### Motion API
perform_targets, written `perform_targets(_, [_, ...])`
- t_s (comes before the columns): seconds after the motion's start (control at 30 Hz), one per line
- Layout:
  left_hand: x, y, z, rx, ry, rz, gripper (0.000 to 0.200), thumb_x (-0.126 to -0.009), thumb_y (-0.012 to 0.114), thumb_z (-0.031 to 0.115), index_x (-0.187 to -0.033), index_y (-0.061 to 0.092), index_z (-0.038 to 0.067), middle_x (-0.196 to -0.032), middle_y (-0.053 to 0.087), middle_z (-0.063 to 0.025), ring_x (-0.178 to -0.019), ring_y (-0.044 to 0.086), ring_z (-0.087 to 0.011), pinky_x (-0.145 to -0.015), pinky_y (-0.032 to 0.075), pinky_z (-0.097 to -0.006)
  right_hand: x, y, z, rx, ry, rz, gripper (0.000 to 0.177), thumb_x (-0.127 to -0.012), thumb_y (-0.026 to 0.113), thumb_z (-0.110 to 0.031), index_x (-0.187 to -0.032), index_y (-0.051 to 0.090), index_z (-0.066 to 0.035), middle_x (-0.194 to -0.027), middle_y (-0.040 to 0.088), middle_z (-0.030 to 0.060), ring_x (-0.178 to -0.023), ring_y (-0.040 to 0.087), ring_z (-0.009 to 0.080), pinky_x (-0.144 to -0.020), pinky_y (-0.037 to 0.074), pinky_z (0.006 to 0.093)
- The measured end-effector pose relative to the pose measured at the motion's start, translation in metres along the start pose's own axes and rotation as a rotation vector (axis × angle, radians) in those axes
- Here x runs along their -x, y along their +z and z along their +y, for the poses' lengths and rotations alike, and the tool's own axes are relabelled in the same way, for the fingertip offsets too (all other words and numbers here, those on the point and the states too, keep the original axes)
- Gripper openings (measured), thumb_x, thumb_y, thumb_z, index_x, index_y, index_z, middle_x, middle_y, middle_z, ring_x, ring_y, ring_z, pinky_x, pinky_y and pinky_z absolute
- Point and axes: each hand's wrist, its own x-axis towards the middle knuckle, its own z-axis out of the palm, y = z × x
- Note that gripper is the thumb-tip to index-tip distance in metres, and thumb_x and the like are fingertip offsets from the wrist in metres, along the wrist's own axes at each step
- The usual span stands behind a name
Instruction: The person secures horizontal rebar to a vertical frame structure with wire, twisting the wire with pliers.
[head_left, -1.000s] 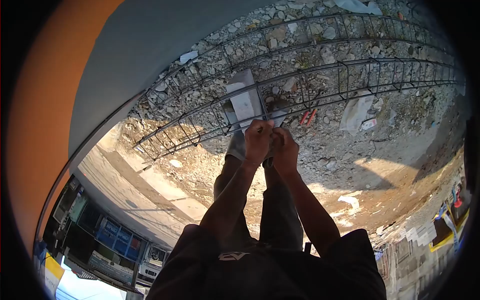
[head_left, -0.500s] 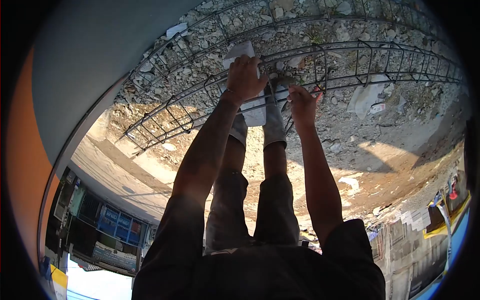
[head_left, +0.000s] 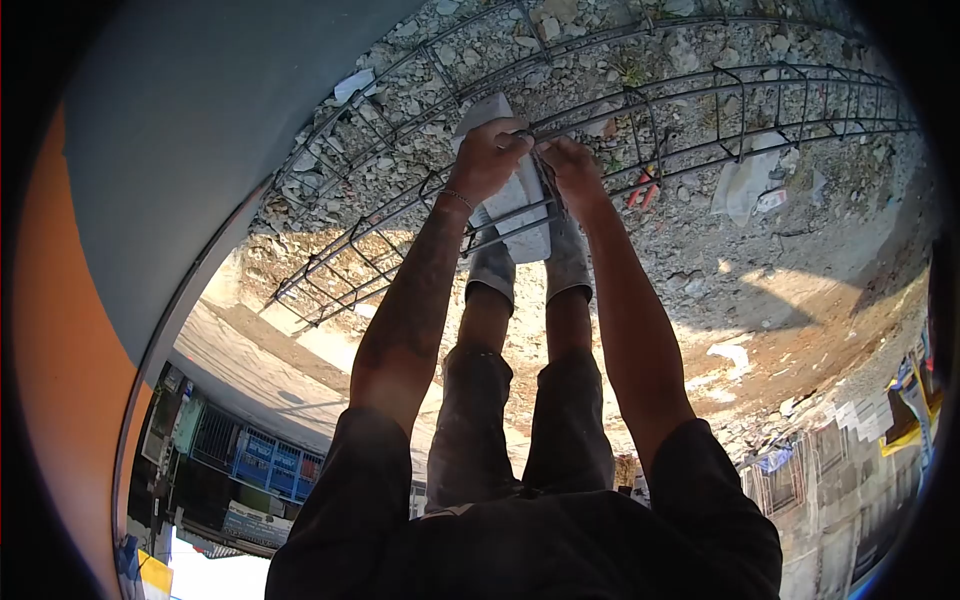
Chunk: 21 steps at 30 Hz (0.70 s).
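1. Head view: the left hand (head_left: 488,160) has its fingers curled in, thumb drawn toward the forefinger, at an upper bar of the near rebar cage (head_left: 740,156). Whether it grips the bar or something finer is too small to tell.
2. The right hand (head_left: 573,178) is just beside it, fingertips bunched together at the same part of the cage; what they pinch cannot be made out.
3. A thin bracelet (head_left: 457,198) circles the left wrist.
4. The near cage runs crosswise under and around both hands, its long bars joined by stirrups.
5. Beneath the cage, between the hands and the legs, is a pale slab (head_left: 525,232), its near end jutting past the lower bar.
6. Right of the hands, red handles (head_left: 648,187) show by the lower bar.
7. Farther right, a whitish sheet (head_left: 742,190) rests on the rubble (head_left: 690,235).
8. Beyond the near cage stretches a second cage (head_left: 546,55); a gray wall (head_left: 200,130) rises at left.
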Motion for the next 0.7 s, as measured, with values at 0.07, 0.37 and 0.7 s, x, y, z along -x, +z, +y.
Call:
perform_targets(0.07, [0.000,0.002,0.007,0.005,-0.022,-0.020,0.026,-0.082,0.061,0.016,-0.101,0.061,-0.002,-0.082,0.066,-0.0105,-0.066,0.061,-0.0129,-0.058,0.048,-0.0246,-0.005,0.000,0.004,-0.048,0.007,-0.049,0.016,-0.089,0.055,-0.021,-0.085,0.057,-0.006,-0.070,0.049,-0.0052,-0.062,0.041,0.0035,-0.057,0.034,0.0208])
perform_targets(0.37, [0.009,0.017,0.000,0.063,0.116,0.192,0.014,-0.083,0.061,0.011,-0.089,0.065,-0.001,-0.083,0.065,-0.0089,-0.064,0.060,-0.0123,-0.058,0.048,-0.0251,0.021,0.001,-0.014,0.536,-0.194,0.073,0.031,-0.087,0.055,-0.026,-0.103,0.059,0.001,-0.079,0.059,0.0133,-0.078,0.059,0.0272,-0.075,0.044,0.0356])
perform_targets(0.7, [0.023,0.013,0.007,-0.215,0.449,0.249,0.017,-0.081,0.060,0.004,-0.096,0.065,0.001,-0.094,0.063,-0.0093,-0.083,0.061,-0.0153,-0.069,0.048,-0.0281,0.029,0.025,-0.006,0.874,-0.469,0.317,0.028,-0.083,0.057,-0.019,-0.103,0.062,-0.001,-0.099,0.061,0.0191,-0.090,0.059,0.0351,-0.077,0.047,0.0395])
